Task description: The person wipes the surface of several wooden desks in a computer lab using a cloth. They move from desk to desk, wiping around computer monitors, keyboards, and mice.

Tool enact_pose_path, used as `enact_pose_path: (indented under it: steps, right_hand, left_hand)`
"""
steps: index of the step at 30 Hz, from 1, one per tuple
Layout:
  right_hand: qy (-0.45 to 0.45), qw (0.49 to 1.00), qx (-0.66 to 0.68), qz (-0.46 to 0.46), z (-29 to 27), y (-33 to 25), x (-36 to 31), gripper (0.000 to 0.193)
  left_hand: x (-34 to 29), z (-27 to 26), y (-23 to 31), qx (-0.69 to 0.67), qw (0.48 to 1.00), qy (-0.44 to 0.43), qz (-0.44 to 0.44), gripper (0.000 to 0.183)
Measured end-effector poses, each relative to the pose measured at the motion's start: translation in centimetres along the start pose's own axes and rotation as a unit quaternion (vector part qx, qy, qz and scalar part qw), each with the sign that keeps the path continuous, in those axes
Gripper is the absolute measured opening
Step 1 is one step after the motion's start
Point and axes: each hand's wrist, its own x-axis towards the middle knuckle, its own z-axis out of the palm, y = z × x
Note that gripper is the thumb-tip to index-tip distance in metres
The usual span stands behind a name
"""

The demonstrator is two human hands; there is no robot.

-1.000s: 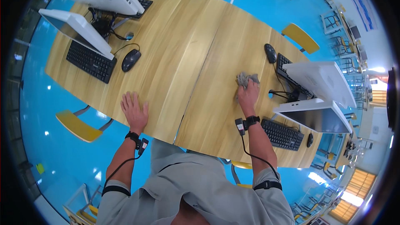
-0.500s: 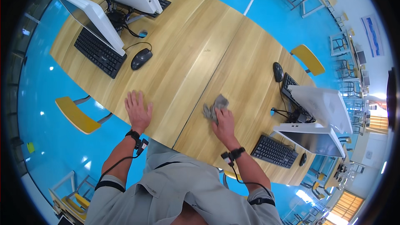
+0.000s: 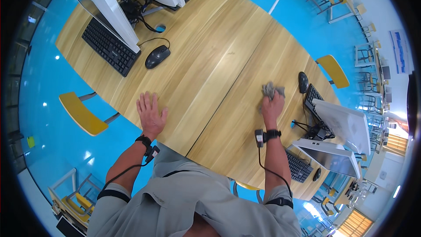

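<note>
A wooden table (image 3: 197,66) with a dark seam across it spreads out before me. My right hand (image 3: 273,107) presses a crumpled grey cloth (image 3: 268,90) onto the tabletop, right of the seam. Its fingers are bunched over the cloth, which sticks out on the far side and to the left. My left hand (image 3: 151,115) lies flat near the front edge, fingers stretched, with nothing in it. Just ahead of the right hand is a black mouse (image 3: 303,82). Beyond the left hand sits another black mouse (image 3: 157,57).
At the far left stand white monitors (image 3: 103,11), with a black keyboard (image 3: 110,47) below. More monitors (image 3: 344,120) and keyboards (image 3: 299,166) occupy the right end, beside cables. Yellow chairs (image 3: 83,113) border the table on a blue floor (image 3: 39,74).
My right hand has slid the cloth away from me and to the right, toward the right-hand mouse. The left hand stays flat on the table. The whole view has shifted slightly.
</note>
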Motion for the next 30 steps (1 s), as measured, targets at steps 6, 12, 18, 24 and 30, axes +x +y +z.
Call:
enact_pose_path:
  steps: [6,12,18,24,30]
  right_hand:
    - [-0.035,0.995,0.055,-0.072,1.4,-5.3,1.9,0.042]
    - [-0.165,0.968,0.093,-0.163,-1.0,-9.4,-3.7,0.052]
    - [-0.277,0.926,0.121,-0.224,-7.4,-8.7,-13.4,0.056]
    - [-0.159,0.981,0.044,-0.097,-7.0,0.2,-12.2,0.05]
    - [-0.012,0.999,-0.025,0.02,-1.0,4.6,-0.3,0.046]
  left_hand:
    - [0.2,-0.3,0.3,0.006,1.0,0.002,0.008,0.072]
    - [0.4,-0.1,0.3,0.01,1.0,0.003,0.002,0.071]
    - [0.5,-0.2,0.4,0.008,1.0,-0.004,0.0,0.072]
    - [0.1,-0.2,0.3,0.019,1.0,-0.001,-0.004,0.071]
    - [0.3,0.1,0.1,0.019,1.0,-0.006,-0.001,0.072]
